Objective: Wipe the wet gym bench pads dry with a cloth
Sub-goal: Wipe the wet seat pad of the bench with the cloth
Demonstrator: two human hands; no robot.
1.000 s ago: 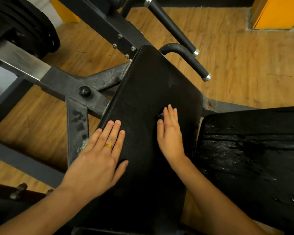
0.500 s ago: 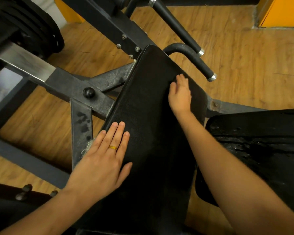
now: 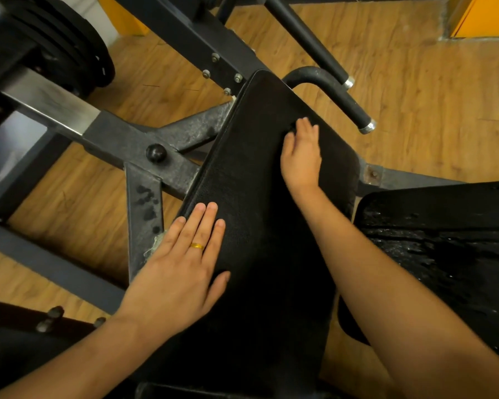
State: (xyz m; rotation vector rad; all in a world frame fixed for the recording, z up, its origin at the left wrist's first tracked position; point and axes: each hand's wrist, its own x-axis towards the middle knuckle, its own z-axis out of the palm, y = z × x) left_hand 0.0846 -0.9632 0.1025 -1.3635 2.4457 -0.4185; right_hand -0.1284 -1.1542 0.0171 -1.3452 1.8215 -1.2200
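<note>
On the far half of the long black textured bench pad [image 3: 260, 203], your right hand [image 3: 301, 156] has slid up from the middle. Its fingers are nearly straight and pressing flat on a dark cloth [image 3: 291, 130], which shows only as a fold. Your left hand [image 3: 182, 272] stays flat, holding nothing, at the near left edge. This pad looks dry, but the black seat pad [image 3: 444, 254] to the right still beads with water.
</note>
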